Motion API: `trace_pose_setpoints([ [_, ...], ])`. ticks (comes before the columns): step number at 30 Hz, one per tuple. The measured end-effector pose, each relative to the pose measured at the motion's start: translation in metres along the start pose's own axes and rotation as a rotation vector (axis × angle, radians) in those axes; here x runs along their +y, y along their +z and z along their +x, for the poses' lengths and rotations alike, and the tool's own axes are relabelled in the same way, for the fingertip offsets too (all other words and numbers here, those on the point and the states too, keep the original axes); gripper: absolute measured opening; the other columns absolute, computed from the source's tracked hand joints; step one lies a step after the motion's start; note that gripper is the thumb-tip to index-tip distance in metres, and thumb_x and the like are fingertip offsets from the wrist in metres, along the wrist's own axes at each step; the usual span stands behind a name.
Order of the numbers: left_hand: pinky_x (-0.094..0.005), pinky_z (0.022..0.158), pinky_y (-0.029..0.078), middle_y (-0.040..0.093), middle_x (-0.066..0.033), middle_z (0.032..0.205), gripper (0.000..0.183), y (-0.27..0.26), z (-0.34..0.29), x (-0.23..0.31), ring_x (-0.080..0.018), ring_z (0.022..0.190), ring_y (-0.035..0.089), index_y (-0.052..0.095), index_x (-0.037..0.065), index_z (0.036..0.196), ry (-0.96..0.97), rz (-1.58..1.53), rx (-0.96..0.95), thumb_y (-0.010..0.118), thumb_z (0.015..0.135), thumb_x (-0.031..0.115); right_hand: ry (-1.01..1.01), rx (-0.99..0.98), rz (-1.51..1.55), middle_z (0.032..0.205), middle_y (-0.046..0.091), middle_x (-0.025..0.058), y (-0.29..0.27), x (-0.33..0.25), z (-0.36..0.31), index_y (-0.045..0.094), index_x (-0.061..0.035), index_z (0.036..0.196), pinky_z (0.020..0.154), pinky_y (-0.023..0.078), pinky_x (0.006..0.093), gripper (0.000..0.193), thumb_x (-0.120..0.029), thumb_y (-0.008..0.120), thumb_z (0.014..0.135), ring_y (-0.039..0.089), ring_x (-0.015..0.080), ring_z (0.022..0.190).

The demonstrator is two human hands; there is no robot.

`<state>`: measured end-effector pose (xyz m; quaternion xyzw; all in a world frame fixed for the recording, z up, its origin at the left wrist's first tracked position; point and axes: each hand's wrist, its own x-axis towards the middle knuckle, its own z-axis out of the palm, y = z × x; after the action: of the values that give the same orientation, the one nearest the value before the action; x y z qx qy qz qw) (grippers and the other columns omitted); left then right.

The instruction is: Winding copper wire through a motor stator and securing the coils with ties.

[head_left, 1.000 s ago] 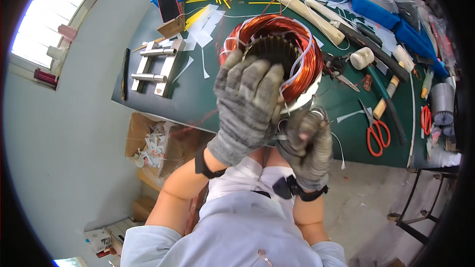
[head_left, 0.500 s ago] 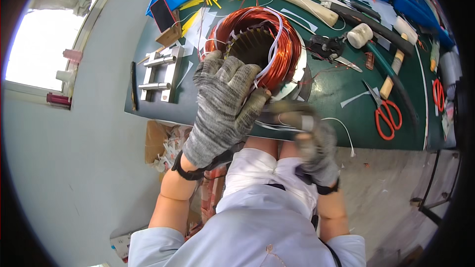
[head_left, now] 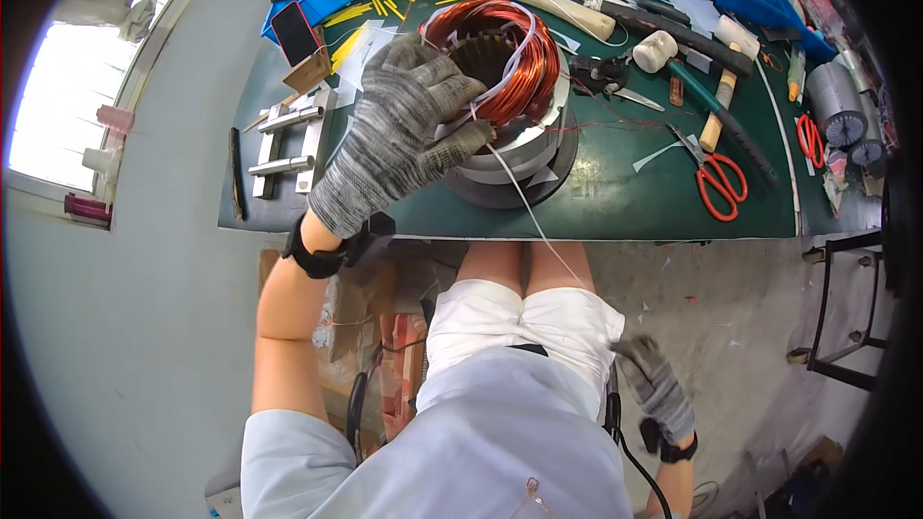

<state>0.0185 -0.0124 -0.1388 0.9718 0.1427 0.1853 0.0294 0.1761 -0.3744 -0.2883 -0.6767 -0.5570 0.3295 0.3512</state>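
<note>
Left hand (head_left: pixel 389 111) laid over left rim of copper-wound stator (head_left: pixel 536 72), thumb spread from fingers, beside white cord (head_left: pixel 519 188); whether clamped, cannot tell. Cord slants down toward right thigh. Right hand (head_left: pixel 660 386) low beside white shorts (head_left: pixel 572 322), fingers partly curled; grip cannot tell. Stator on dark round base (head_left: pixel 550 194), near front edge of green tabletop (head_left: pixel 625 211). Metal bar frame (head_left: pixel 311 156) left; red-handled scissors (head_left: pixel 713 183) right.

Your dark green, smooth counter (head_left: pixel 620 197) carries a round dark base (head_left: pixel 561 183) under a silver metal ring (head_left: pixel 510 166) with orange copper windings (head_left: pixel 536 67). Left of it you have a silver metal ladder-shaped frame (head_left: pixel 312 144); right of it, red-handled metal scissors (head_left: pixel 708 160) and a white-headed, green-and-black-handled mallet (head_left: pixel 698 86).
</note>
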Motion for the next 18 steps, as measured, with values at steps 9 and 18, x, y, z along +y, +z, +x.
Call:
trace_pose_setpoints([
  [9, -0.044, 0.1, 0.03, 0.055, -0.0099, 0.114, 0.041, -0.01, 0.008, -0.013, -0.0341, 0.116, 0.041, 0.06, 0.008, 0.103, 0.047, -0.013, -0.109, 0.067, 0.071, 0.031, -0.4, 0.679, -0.155, 0.086, 0.058, 0.0041, -0.003, -0.111, 0.218, 0.056, -0.0085, 0.109, 0.061, 0.046, 0.0244, 0.037, 0.003, 0.061, 0.074, 0.054, 0.0136, 0.069],
  [18, -0.0464, 0.108, 0.005, 0.048, -0.0081, 0.126, 0.071, -0.009, 0.002, -0.022, -0.028, 0.129, 0.028, 0.045, 0.013, 0.126, 0.07, 0.201, -0.156, 0.061, 0.07, 0.052, -0.766, 1.009, -0.232, 0.106, 0.052, 0.0149, 0.018, -0.13, 0.253, 0.053, -0.0045, 0.106, 0.093, 0.034, 0.0401, 0.033, 0.005, 0.043, 0.075, 0.047, 0.0299, 0.102],
])
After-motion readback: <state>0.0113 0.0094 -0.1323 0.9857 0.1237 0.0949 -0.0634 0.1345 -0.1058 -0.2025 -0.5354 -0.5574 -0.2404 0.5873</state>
